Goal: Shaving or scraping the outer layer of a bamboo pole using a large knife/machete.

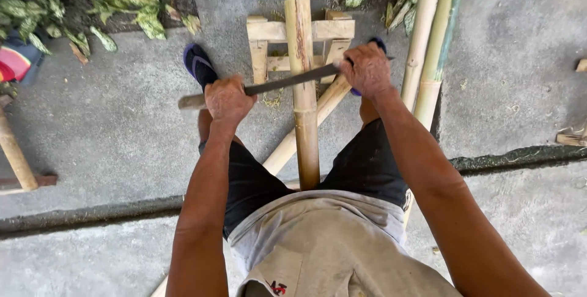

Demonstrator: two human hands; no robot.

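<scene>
outdoors, grey concrete floor (122, 126); both hands on blade (287, 81) across bamboo pole (304, 101).

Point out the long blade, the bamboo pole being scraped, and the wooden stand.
Long blade (287, 81), head view: bare middle of the blade.
Bamboo pole (304, 119), head view: shaft below the blade.
Wooden stand (333, 29), head view: top crossbar.

Both arms reach forward and down from the torso, elbows slightly bent. Left hand (227, 99), left of the bamboo pole (304, 89), is fisted knuckles-up around the wooden handle end of a long blade (287, 81). Right hand (365, 69), just right of the pole, closes over the blade's far end, knuckles up. Wrists roughly straight; right hand sits farther forward than left.
</scene>
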